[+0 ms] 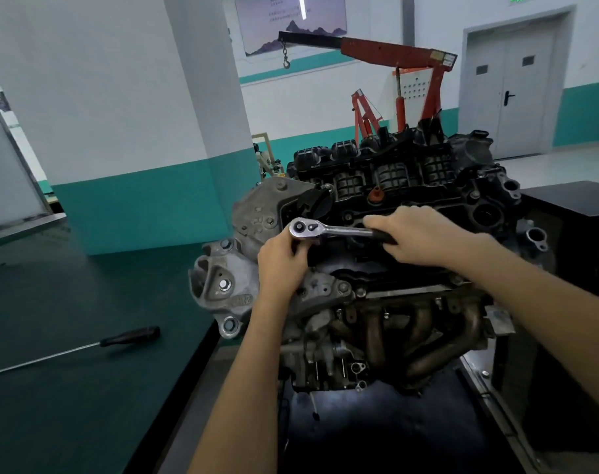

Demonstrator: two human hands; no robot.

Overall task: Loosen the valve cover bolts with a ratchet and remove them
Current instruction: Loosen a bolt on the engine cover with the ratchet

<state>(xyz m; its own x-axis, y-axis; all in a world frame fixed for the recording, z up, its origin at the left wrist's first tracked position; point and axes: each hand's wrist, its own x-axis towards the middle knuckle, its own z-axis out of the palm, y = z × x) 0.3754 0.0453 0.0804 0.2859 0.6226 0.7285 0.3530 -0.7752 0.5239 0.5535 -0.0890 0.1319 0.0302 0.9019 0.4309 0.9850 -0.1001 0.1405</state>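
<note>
Here we are at the engine (325, 302), sitting upright on its stand with the black valve cover (458, 213) across the top, and both hands are on the ratchet (325, 229). The right hand (417, 236) is wrapped tight round the dark grip, fingers curled over it, the handle lying nearly level across the cover. The left hand (282, 260) comes up from below and grasps just under the chrome head, at the cover's left end. Whatever bolt sits under that head is hidden from me. Below the cover, the rusty exhaust manifold (428, 336) faces us. Off to the left, a long screwdriver (130, 336) lies alone on the green bench (52, 405), and a red engine crane (393, 51) stands behind.
</note>
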